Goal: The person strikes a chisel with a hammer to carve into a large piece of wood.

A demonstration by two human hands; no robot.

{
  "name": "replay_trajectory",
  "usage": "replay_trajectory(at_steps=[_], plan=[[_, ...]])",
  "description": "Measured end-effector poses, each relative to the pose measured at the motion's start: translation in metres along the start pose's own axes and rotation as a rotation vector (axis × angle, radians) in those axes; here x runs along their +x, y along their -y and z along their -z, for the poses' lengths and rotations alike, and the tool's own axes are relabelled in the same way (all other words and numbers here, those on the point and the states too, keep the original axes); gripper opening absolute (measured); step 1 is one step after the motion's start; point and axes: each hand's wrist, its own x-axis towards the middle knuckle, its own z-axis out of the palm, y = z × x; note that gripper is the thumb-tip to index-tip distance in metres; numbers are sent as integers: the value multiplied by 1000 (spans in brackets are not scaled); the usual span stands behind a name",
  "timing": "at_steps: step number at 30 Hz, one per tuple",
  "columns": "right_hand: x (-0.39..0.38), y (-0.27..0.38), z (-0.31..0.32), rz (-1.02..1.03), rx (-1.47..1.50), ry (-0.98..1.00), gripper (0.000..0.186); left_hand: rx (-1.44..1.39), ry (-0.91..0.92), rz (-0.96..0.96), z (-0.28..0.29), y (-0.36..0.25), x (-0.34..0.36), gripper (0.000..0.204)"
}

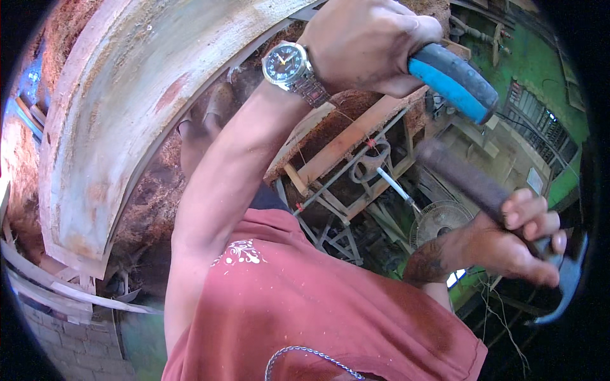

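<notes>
My left hand (368, 44), with a metal-band watch on its wrist, is raised at the top of the head view, near the curved plank. Its fingers are closed round a blue and dark grey tool handle (457, 82) that looks like a chisel's; the other end is hidden behind the hand. At the right, my right hand (508, 244) grips a claw hammer (467, 178) close to its head. The hammer's dark brown handle points up toward the left hand, apart from the blue handle. Its grey head curves down at the right rim of the picture.
A large curved, pale wooden plank (127, 127) runs along the left, with reddish-brown shavings (149, 197) beneath it. Beyond my arms stand a wooden frame (343, 149) and a pedestal fan (441, 222). Boards lie near the green wall (534, 57). Thin cords hang at the lower right.
</notes>
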Motion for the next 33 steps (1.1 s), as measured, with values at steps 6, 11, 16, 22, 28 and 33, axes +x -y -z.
replay_trajectory(at_steps=[6, 11, 16, 22, 28, 33], plan=[[-40, -59, -23, 153, -1002, 384, 46, -77, -7, 45, 6, 7, -4, 25], [-43, -49, -7, -282, -413, 186, 53, 278, 104, 105, 8, -1, -12, 28], [-24, -50, 11, -297, -475, -69, 53, 113, 217, -88, -29, -27, -1, 28], [-28, -53, 38, -371, -333, 40, 46, 86, 42, -47, -28, 8, 14, 30], [-28, -59, 30, -424, -347, 32, 46, 105, 11, 15, -22, 11, 13, 30], [-16, -57, 22, -385, -296, 69, 48, 45, -32, 32, -20, 14, 16, 27]])
